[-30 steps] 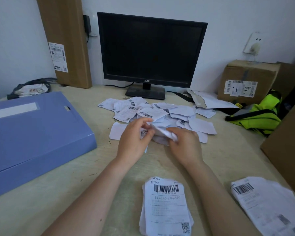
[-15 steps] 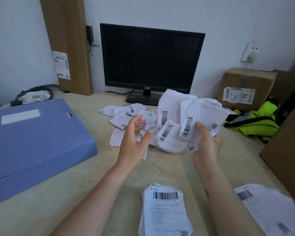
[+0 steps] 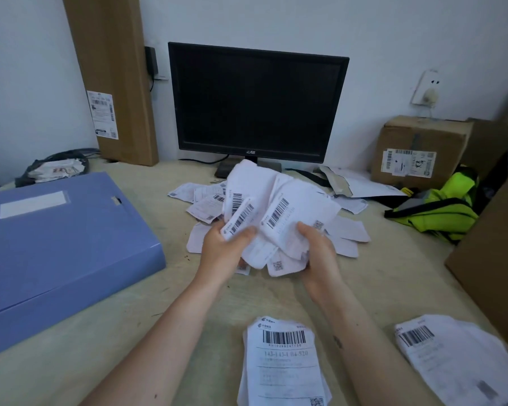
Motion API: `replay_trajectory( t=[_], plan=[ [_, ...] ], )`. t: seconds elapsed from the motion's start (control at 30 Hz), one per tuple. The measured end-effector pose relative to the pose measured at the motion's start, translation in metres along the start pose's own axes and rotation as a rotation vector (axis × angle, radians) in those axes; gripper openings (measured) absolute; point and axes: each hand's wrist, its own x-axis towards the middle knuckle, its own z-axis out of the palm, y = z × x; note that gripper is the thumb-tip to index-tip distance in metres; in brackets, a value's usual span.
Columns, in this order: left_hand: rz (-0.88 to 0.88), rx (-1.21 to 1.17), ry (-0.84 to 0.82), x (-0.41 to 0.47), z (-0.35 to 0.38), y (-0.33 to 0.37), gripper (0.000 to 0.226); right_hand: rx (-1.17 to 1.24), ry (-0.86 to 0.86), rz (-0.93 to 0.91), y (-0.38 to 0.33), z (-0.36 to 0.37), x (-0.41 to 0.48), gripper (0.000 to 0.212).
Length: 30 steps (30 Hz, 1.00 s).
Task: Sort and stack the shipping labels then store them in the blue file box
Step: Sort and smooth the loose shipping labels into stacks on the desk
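A fanned bunch of white shipping labels (image 3: 279, 209) with barcodes is held up above the table's middle. My left hand (image 3: 226, 250) grips its left side, thumb over one barcoded label. My right hand (image 3: 317, 250) grips the right side from below. More loose labels (image 3: 349, 232) lie scattered on the table behind and under the bunch. A neat stack of labels (image 3: 282, 361) lies at the near edge between my forearms, and a second stack (image 3: 458, 358) lies at the near right. The blue file box (image 3: 56, 247) lies closed on the left.
A black monitor (image 3: 255, 104) stands at the back centre. A tall cardboard panel (image 3: 112, 77) leans at the back left, a cardboard box (image 3: 420, 150) sits at the back right, a yellow-green vest (image 3: 440, 212) lies beside it, and a brown carton (image 3: 496, 259) stands at the right edge.
My right hand lifted a bunch of labels off the scattered pile. My left hand, free half a second ago, now grips the bunch's left side.
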Motion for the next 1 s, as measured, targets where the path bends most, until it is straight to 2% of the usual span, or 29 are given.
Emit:
replay_trajectory(
  t=[0.13,0.27,0.4,0.5,0.63,0.73,0.83,1.0],
  plan=[
    [-0.086,-0.161,0.06,0.003,-0.004,0.001,0.02,-0.149,0.09,-0.099,0.002,-0.002,0.0,0.02],
    [-0.172,-0.23,0.003,0.004,0.0,0.0,0.013,-0.062,0.087,-0.104,0.004,-0.003,0.003,0.029],
    [-0.1,-0.169,0.115,0.005,0.0,-0.001,0.012,-0.097,0.168,-0.124,0.006,-0.006,0.006,0.022],
    [-0.032,-0.142,0.231,0.009,-0.007,0.0,0.016,-0.011,0.222,-0.159,0.002,-0.005,0.007,0.02],
    [0.021,-0.09,0.319,0.008,-0.009,0.002,0.022,0.028,0.213,-0.165,-0.001,-0.002,0.004,0.027],
    [-0.03,-0.044,0.244,0.007,-0.006,0.0,0.017,0.046,0.176,-0.171,-0.002,0.001,0.001,0.031],
    [-0.161,-0.165,0.058,0.0,0.005,0.001,0.009,-0.002,0.158,-0.175,0.0,0.005,-0.002,0.031],
    [-0.142,-0.17,-0.164,-0.011,0.016,0.001,0.031,-0.151,0.185,-0.241,0.005,0.004,-0.005,0.023]
  ],
)
